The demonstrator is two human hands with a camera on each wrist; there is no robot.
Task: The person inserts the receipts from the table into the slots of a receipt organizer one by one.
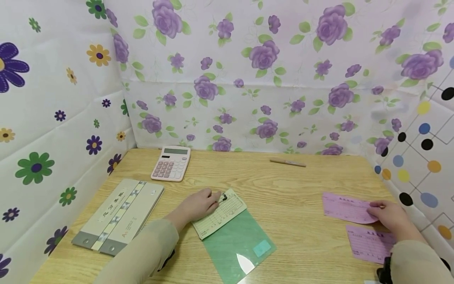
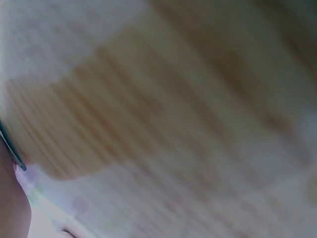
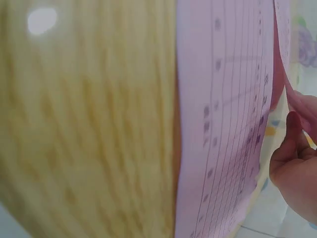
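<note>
The green folder [image 1: 235, 241] is glossy, the cream sheets [image 1: 224, 215] gridded, the pink slip [image 1: 345, 208] printed. The left hand [image 1: 199, 204] rests on the sheets at the folder's far end, grip unclear; the right hand [image 1: 393, 219], at right, pinches the slip's right end.

A pink printed slip [image 1: 347, 208] stretches leftward from the right fingers [image 1: 374, 211], which pinch its right end. Beneath the left fingers [image 1: 213, 206] lies a pale yellow gridded form [image 1: 227, 212], set at a slant, with a black clip [image 1: 224, 197] beside the fingertips.
</note>
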